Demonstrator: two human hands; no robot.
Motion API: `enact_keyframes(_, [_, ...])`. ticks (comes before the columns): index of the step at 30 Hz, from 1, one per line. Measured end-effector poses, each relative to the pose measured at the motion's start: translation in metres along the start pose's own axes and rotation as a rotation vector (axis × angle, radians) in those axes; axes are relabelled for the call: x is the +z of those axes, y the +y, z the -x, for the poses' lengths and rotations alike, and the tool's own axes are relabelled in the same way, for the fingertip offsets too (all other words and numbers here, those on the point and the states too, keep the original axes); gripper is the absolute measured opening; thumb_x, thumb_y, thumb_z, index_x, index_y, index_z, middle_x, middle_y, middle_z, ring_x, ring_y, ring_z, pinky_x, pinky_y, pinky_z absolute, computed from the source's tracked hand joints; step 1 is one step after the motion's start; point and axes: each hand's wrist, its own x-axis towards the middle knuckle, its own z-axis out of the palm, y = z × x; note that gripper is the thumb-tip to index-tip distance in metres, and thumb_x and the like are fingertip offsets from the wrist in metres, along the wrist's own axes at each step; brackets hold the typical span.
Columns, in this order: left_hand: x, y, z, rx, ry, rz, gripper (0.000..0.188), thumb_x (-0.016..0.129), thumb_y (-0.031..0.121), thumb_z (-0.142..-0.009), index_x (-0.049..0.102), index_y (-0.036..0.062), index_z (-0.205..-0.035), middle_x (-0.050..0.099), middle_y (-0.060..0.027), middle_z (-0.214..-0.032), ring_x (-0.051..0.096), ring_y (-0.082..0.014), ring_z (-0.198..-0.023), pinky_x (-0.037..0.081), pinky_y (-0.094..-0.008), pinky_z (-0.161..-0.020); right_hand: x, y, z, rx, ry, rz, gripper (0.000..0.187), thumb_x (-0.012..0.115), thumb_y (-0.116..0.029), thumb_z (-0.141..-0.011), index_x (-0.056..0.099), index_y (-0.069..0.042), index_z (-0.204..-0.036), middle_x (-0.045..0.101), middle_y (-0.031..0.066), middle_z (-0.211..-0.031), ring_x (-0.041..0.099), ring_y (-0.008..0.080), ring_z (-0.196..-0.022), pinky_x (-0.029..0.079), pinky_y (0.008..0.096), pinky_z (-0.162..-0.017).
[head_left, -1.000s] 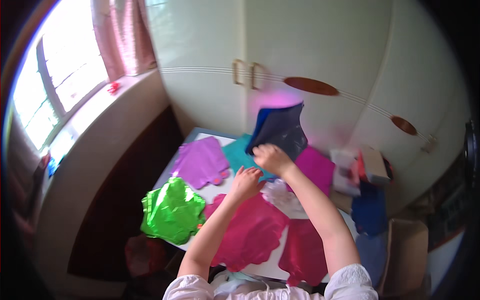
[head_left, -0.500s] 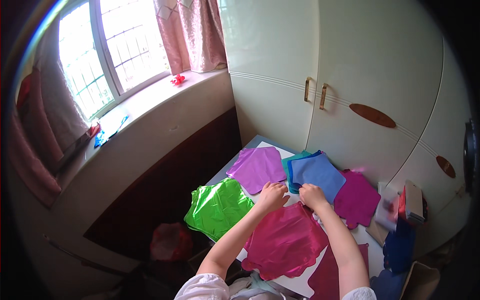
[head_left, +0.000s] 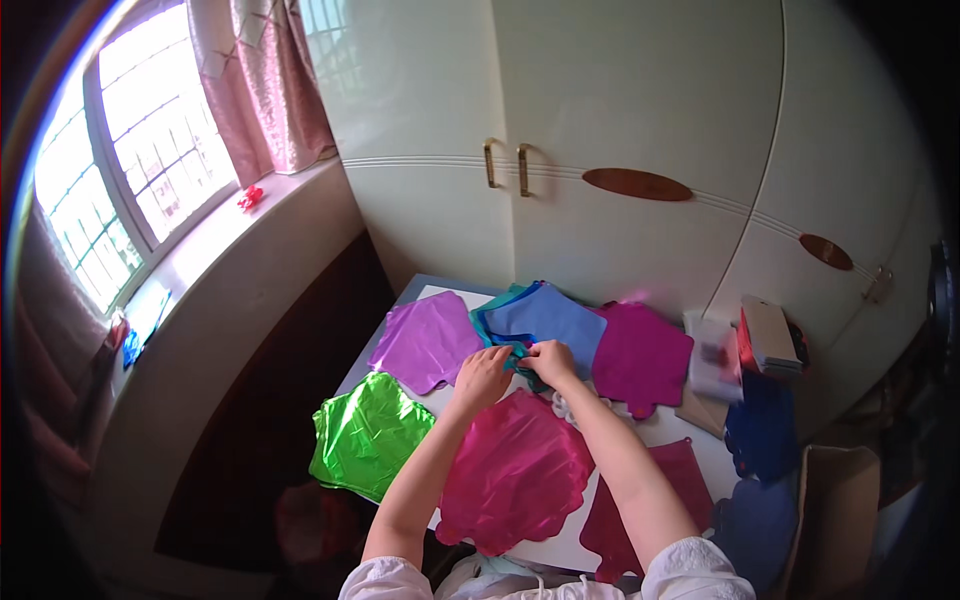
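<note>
At the middle of the table, my left hand and my right hand come close together. The fingers of both are closed on the near edge of a teal flat sheet, and this edge is lifted and bunched. A light blue flat piece lies over the teal one, just beyond my hands. Below my wrists spreads a shiny crimson piece with a wavy edge. To the left are a purple piece and a crinkled bright green foil piece. My fingertips are partly hidden.
A magenta piece lies at the right, with a dark red piece nearer me, partly under my right forearm. Small white rings sit beside my right wrist. Boxes and an open carton stand at the right; cupboard doors rise behind.
My hands have come together on the teal sheet, and its near edge is now pulled up. The view has swung right, so the table sits further left.
</note>
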Motion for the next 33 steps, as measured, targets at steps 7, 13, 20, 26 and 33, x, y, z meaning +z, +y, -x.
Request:
enact_keyframes(7, [0.024, -0.021, -0.006, 0.049, -0.261, -0.058, 0.029, 0.060, 0.020, -0.080, 0.060, 0.0094, -0.108, 0.062, -0.0126, -0.106, 0.056, -0.0324, -0.105, 0.045, -0.0421, -0.088, -0.012, 0.023, -0.016, 0.125, 0.162, -0.443, 0.028, 0.078, -0.023, -0.069, 0.061, -0.003, -0.061, 0.054, 0.0033, -0.052, 0.047, 0.0100, -0.049, 0.038, 0.0329, -0.050])
enact_keyframes(13, [0.029, -0.025, 0.002, 0.078, -0.258, -0.136, 0.041, 0.062, 0.029, -0.081, 0.058, 0.0150, -0.119, 0.058, -0.0098, -0.122, 0.052, -0.0292, -0.117, 0.039, -0.0437, -0.100, -0.110, 0.032, -0.042, 0.198, 0.354, -0.968, 0.015, 0.072, -0.010, -0.077, 0.060, -0.009, -0.069, 0.060, -0.0015, -0.068, 0.054, 0.0085, -0.059, 0.042, 0.0251, -0.056])
enact_keyframes(20, [0.028, -0.027, 0.005, 0.054, -0.282, -0.163, 0.041, 0.057, 0.026, -0.082, 0.058, 0.0194, -0.122, 0.056, -0.0084, -0.126, 0.051, -0.0279, -0.119, 0.036, -0.0455, -0.103, -0.248, 0.008, -0.015, -0.008, 0.688, -0.898, 0.010, 0.066, -0.011, -0.083, 0.061, -0.005, -0.077, 0.059, -0.0032, -0.073, 0.050, 0.0050, -0.066, 0.039, 0.0228, -0.060])
enact_keyframes(26, [0.005, -0.009, 0.003, -0.021, -0.369, -0.117, 0.042, 0.057, 0.028, -0.084, 0.056, 0.0191, -0.125, 0.050, -0.0099, -0.135, 0.043, -0.0280, -0.128, 0.031, -0.0491, -0.106, -0.222, -0.086, 0.009, -0.607, 0.947, 0.150, 0.014, 0.059, -0.001, -0.084, 0.054, -0.008, -0.095, 0.063, 0.0086, -0.080, 0.062, 0.0212, -0.074, 0.050, 0.0309, -0.062])
enact_keyframes(33, [-0.045, -0.053, 0.045, -0.157, -0.149, -0.112, 0.048, 0.064, 0.032, -0.081, 0.054, 0.0136, -0.125, 0.050, -0.0100, -0.134, 0.039, -0.0319, -0.130, 0.030, -0.0499, -0.107, -0.074, -0.156, -0.012, -1.195, 0.467, 0.468, 0.006, 0.057, -0.011, -0.070, 0.058, -0.008, -0.065, 0.058, 0.0056, -0.085, 0.060, 0.0213, -0.080, 0.051, 0.0346, -0.066])
